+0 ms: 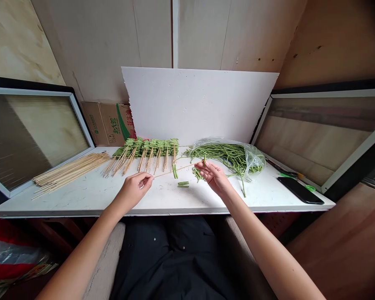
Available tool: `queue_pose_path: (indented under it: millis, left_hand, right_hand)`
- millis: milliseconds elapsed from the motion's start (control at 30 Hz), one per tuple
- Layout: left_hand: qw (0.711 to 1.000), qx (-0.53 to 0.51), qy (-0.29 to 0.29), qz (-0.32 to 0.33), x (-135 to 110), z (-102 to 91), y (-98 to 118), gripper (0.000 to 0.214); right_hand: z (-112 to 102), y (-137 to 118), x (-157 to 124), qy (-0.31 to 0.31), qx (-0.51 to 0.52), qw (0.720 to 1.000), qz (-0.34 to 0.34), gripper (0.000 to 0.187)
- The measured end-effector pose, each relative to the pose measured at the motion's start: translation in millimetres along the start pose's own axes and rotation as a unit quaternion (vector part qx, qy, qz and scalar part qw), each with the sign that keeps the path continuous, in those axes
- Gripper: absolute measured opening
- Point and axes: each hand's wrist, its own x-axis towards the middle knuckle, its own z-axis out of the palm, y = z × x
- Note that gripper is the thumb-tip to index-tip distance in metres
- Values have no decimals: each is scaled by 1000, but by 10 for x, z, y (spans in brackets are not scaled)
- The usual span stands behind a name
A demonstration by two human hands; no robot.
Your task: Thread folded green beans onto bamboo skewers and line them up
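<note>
My left hand (138, 186) is closed in a pinch around one end of a thin wooden skewer (186, 167), which slants up to the right. A couple of cut green bean pieces (175, 171) appear at the skewer's middle; whether they are threaded on it I cannot tell. At the skewer's far end my right hand (214, 177) pinches a short piece of green bean (204, 160) upright between thumb and fingers. Below the skewer a few cut bean pieces (183, 184) lie side by side on the white table. More cut pieces (197, 174) are partly hidden behind my right hand.
Stacked skewers of beans (150, 146) line the back left, handles forward. Bare skewers (71, 168) lie at left. A clear plastic bag (253, 156) holds long green beans (220, 152). A phone (300, 190) lies at right. A white board (200, 104) and a carton (104, 123) stand behind.
</note>
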Motion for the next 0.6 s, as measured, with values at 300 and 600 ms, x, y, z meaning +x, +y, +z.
queue_pose_path:
  millis: [300,600]
  left_hand:
    - [1000,4,-6,8,0,-24,-11,29]
    - [995,72,16,67,8,-76,-13,26]
  right_hand:
    - [-21,-7,23,23,-46,998,-44,30]
    - [-16,-41,10,57,-114,987,-100,31]
